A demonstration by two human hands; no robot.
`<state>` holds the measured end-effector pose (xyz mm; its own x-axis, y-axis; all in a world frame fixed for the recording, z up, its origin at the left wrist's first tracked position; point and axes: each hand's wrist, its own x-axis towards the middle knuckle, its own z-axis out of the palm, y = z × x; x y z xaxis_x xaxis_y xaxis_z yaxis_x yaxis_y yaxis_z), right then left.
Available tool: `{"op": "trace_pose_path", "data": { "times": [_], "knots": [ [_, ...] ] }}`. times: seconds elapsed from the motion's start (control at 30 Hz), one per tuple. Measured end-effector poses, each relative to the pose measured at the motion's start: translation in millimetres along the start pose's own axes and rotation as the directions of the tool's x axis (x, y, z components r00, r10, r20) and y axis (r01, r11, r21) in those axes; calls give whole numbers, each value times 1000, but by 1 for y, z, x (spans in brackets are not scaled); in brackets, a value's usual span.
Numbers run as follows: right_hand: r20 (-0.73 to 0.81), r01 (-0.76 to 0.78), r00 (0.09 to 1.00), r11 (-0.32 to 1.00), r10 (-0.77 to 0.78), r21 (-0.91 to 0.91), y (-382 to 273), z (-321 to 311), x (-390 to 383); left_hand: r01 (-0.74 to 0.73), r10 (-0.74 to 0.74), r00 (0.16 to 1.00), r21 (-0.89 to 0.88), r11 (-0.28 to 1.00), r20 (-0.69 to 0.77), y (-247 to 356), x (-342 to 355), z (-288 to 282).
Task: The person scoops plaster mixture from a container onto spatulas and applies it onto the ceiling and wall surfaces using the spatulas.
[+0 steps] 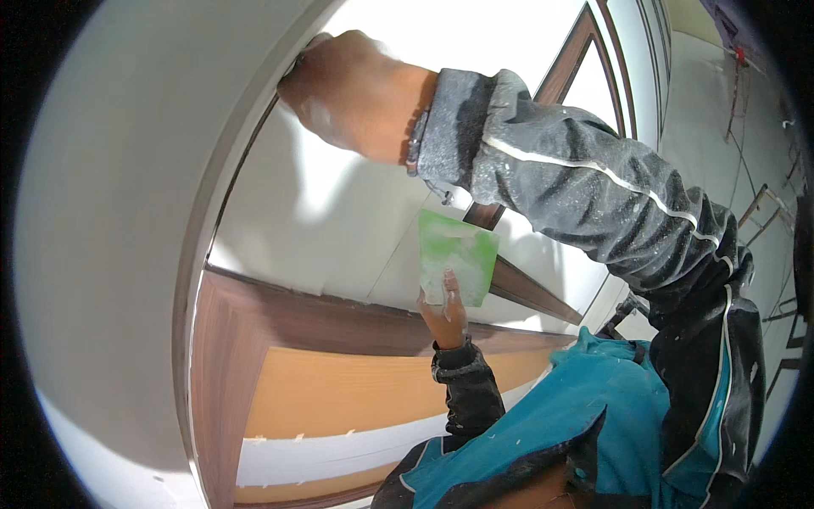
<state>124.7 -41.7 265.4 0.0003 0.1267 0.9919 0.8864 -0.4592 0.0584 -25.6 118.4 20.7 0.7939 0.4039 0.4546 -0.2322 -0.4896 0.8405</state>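
Observation:
My left hand (pixel 445 316) grips a green plastic putty board (pixel 476 254) from its lower edge, thumb laid over the face. White paste is smeared across the board. Reaching up and to the left, my right hand (pixel 352 95) is closed in a fist against the seam where a white panel (pixel 297 212) meets the pale wall (pixel 110 212). A small greyish edge shows by its fingers, but what they hold is mostly hidden. White dust covers the grey and black right sleeve (pixel 585 178), and a dark beaded bracelet circles that wrist.
Dark brown wood trim (pixel 314 318) frames the white panel, with an orange-tan panel (pixel 339 390) beyond it. More brown strips (pixel 530 293) cross the white surface. At the far right stand a ladder-like frame (pixel 759 208) and some cords near a grey wall (pixel 699 110).

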Motion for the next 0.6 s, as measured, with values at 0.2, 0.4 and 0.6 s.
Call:
{"op": "trace_pose_path", "data": {
  "times": [0.2, 0.4, 0.6],
  "knots": [
    [-57, 103, 994, 972, -93, 212, 23, -24, -62, 107, -215, 926, -329, 938, -310, 23, -26, -9],
    [588, -603, 783, 17, 202, 797, 1, -106, -173, 340, -415, 910, -557, 758, -9, 50, -35, -6],
    [544, -615, 787, 321, 290, 720, -9, -153, -204, 611, -251, 776, -592, 525, 579, 89, -18, 15]
  ]
}}
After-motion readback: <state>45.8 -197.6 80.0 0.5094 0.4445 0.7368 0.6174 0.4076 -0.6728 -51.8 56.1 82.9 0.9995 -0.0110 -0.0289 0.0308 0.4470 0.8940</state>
